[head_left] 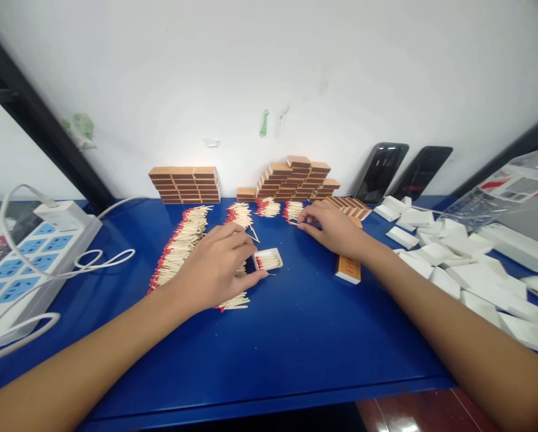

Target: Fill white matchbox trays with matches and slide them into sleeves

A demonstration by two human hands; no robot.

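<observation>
My left hand (221, 261) grips a small white matchbox tray (275, 252) by its left end, thumb at the near side and fingers at the far side. Red-headed matches (268, 263) lie inside the tray. My right hand (329, 225) has thumb and index finger pinched on a match (292, 223) at the near edge of a small match pile (293, 210). Under my left hand runs a column of loose matches (235, 302), partly hidden. A closed matchbox (349, 269) lies below my right wrist, partly covered.
A long match heap (179, 246) lies left, another small pile (268, 207) at the back. Matchbox stacks (185, 186) (296, 180) stand against the wall. White empty trays (458, 258) crowd the right; two phones (381, 171) lean behind. A power strip (35, 264) with cables sits left.
</observation>
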